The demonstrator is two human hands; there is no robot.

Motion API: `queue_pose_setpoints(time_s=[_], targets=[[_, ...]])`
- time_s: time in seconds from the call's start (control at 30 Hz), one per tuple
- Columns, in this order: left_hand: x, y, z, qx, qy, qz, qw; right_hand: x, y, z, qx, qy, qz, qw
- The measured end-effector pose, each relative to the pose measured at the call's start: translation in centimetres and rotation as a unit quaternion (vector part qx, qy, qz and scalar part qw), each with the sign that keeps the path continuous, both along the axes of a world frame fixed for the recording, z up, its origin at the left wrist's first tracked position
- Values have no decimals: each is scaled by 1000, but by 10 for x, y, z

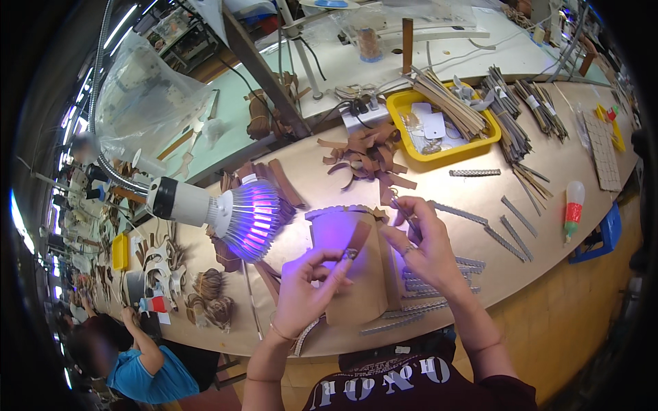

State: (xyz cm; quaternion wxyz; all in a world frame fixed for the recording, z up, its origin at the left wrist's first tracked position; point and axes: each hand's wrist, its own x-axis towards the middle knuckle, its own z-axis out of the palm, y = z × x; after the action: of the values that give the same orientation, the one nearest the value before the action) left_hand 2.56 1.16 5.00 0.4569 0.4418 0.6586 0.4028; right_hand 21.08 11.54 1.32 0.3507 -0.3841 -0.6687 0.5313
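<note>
My left hand (307,286) pinches a short brown leather strip (358,236), with a small dark metal fitting at its lower end by the fingertips. My right hand (428,245) is closed on a slim metal piece whose kind I cannot make out. Both hands are above a tan panel (353,301) with a scalloped dark upper edge, lit purple by the lamp (243,216) at the left. A heap of brown leather strips (367,156) lies beyond the hands. Grey braided strips (439,281) lie beside and partly under my right forearm.
A yellow tray (445,159) holds long strips and small parts at the far right. Strip bundles (507,113) and a red-and-white squeeze bottle (574,211) lie right. A metal post (267,72) rises behind. A person in blue (147,366) works at the left.
</note>
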Motion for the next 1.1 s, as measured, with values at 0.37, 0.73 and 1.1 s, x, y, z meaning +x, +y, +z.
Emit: queue_pose_setpoints(time_s=[0.37, 0.73, 1.1], targets=[[-3, 32, -10, 28, -130, -6, 991, -6, -22, -20, -123, 135, 59, 981], [3, 43, -7, -21, -123, -33, 992, 5, -15, -17, -234, 194, 59, 951], [11, 52, -11, -27, -102, -39, 994, 2, -17, -22, -246, 215, 15, 945]])
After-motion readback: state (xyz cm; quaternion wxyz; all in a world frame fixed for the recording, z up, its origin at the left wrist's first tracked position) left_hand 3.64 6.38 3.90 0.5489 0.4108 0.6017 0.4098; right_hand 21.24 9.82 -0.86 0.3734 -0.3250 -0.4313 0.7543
